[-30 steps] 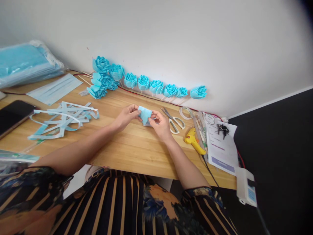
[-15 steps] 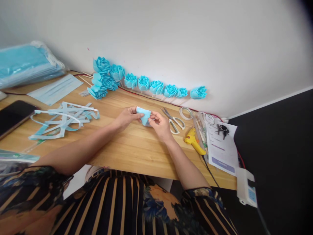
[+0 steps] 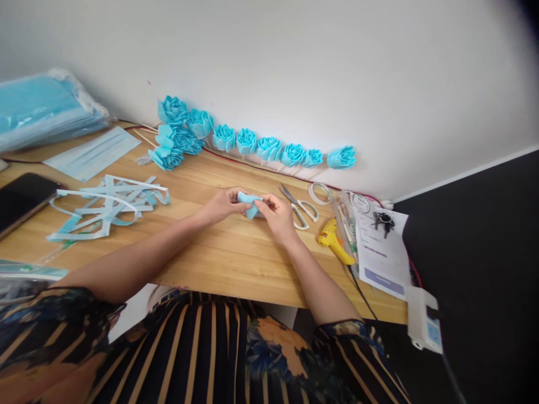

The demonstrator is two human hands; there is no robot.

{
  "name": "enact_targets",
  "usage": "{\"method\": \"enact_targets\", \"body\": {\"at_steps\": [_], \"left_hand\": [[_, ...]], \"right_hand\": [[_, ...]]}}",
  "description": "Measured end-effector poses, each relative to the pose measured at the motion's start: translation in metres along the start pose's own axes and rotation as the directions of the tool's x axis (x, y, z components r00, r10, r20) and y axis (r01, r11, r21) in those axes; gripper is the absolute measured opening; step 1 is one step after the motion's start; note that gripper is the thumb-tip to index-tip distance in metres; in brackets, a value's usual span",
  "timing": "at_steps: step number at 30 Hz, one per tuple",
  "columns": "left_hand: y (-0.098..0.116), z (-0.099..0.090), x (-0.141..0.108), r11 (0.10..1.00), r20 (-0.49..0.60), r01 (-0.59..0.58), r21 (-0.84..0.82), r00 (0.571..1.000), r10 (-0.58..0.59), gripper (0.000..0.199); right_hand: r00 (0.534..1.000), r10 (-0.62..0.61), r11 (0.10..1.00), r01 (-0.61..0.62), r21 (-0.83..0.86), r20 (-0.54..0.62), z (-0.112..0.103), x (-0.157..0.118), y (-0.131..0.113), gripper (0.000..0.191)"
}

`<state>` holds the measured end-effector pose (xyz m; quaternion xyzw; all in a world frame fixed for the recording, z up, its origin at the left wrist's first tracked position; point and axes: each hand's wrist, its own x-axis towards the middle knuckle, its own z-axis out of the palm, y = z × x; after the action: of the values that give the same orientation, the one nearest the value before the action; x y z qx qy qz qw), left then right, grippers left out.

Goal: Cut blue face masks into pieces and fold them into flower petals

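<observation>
Between my two hands, over the middle of the wooden table (image 3: 236,258), is a small folded piece of light-blue mask fabric (image 3: 251,205). My left hand (image 3: 229,205) pinches its left side, thumb in front. My right hand (image 3: 273,212) grips the right side between thumb and fingers, partly covering it. Just right of my right hand lie white-handled scissors (image 3: 304,209), blades apart. Beyond my hands, a row of blue fabric flowers (image 3: 268,148) on thin sticks leans along the wall, with several more bunched at its left end (image 3: 172,140).
At left are cut mask strips (image 3: 109,205), a flat mask (image 3: 92,154), a bagged mask stack (image 3: 46,109) and a phone (image 3: 25,199). At right are a tape roll (image 3: 320,193), a yellow glue gun (image 3: 334,242) with its cord, a printed paper (image 3: 381,258), keys (image 3: 384,223) and a power strip (image 3: 423,320).
The blue fabric piece, spread upright before, is now folded over and looks smaller. My left fingers have curled further around it, and both hands stay in nearly the same place.
</observation>
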<state>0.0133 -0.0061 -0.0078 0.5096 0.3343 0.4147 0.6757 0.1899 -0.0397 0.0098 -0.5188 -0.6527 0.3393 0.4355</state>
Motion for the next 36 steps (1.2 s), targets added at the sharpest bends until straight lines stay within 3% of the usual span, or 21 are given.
{"method": "enact_targets", "body": {"at_steps": [3,9,12,15,21,25,28,30,33,34,36], "left_hand": [[0.0,0.0,0.0,0.999,0.032,0.034,0.027,0.999,-0.035,0.024],[0.001,-0.001,-0.002,0.997,-0.045,0.057,0.049,0.998,-0.055,0.02],[0.004,-0.001,-0.002,0.999,-0.064,0.034,0.033,0.997,-0.032,0.026],[0.005,-0.003,-0.002,0.999,-0.068,0.006,0.041,0.998,-0.004,0.029],[0.003,-0.009,0.0,1.0,-0.127,-0.012,-0.003,0.992,0.011,0.028],[0.006,-0.015,0.004,0.993,-0.193,-0.043,-0.108,0.981,0.021,0.021],[0.009,-0.019,0.007,0.979,-0.21,-0.044,-0.199,0.978,0.001,0.019],[0.01,-0.022,0.009,0.968,-0.213,-0.035,-0.248,0.977,-0.02,0.017],[0.01,-0.024,0.01,0.953,-0.209,-0.018,-0.303,0.977,-0.048,0.013],[0.01,-0.024,0.009,0.947,-0.205,-0.012,-0.321,0.977,-0.058,0.011],[0.011,-0.023,0.009,0.934,-0.204,0.0,-0.356,0.976,-0.078,0.008]], "right_hand": [[1.0,-0.019,1.0,0.019,-0.004,0.006,0.001,-0.001,-0.001,0.02],[0.999,-0.02,0.999,0.022,0.043,-0.048,-0.001,0.0,0.003,0.024],[1.0,-0.009,0.999,0.008,0.05,0.025,-0.003,0.002,0.003,0.026],[0.994,-0.041,0.997,0.047,-0.062,0.098,-0.002,0.001,0.001,0.023],[0.99,-0.074,0.946,0.108,-0.304,0.122,0.003,-0.001,0.001,0.011],[0.981,-0.11,0.893,0.167,-0.417,0.159,-0.016,0.008,0.001,0.01],[0.996,-0.074,0.871,0.085,-0.483,0.042,-0.043,0.017,0.0,0.018],[0.999,0.009,0.768,-0.027,-0.639,-0.032,-0.062,0.02,0.0,0.023],[0.988,0.137,0.46,-0.127,-0.879,-0.071,-0.079,0.014,0.002,0.026],[0.98,0.178,0.365,-0.154,-0.918,-0.093,-0.082,0.009,0.004,0.029],[0.966,0.24,0.264,-0.163,-0.951,-0.099,-0.083,-0.001,0.009,0.033]]}}
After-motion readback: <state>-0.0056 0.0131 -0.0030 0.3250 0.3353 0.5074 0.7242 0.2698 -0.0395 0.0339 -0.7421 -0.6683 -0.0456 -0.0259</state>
